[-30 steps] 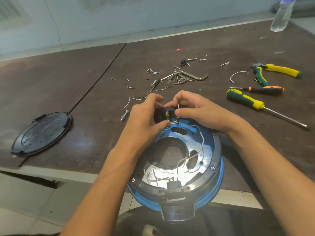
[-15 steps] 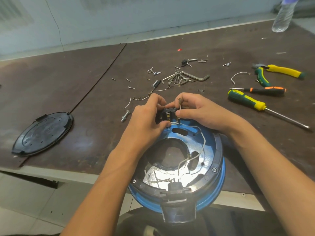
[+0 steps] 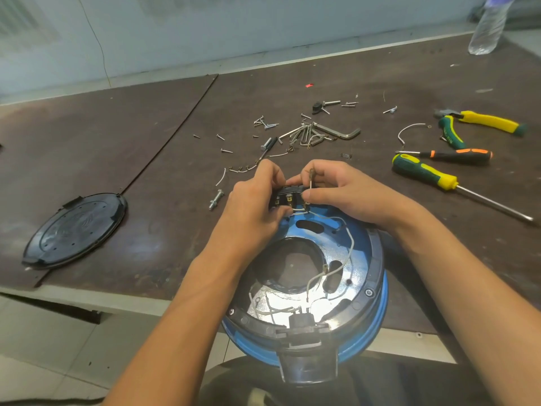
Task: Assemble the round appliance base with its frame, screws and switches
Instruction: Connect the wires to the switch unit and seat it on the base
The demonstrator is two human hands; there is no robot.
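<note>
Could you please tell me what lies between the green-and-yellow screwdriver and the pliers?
In the head view, a black-and-orange screwdriver lies between the green-and-yellow screwdriver and the pliers.

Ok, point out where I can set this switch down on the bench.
Bare bench lies between the black cover and the blue base; more on the left board behind that cover. Crowded: the loose screws and hex keys beyond the base, and the screwdrivers and pliers to the right.

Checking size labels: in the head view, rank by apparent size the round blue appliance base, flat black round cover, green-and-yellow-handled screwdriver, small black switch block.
Largest first:
1. round blue appliance base (nearest camera)
2. flat black round cover
3. green-and-yellow-handled screwdriver
4. small black switch block, partly hidden
</note>
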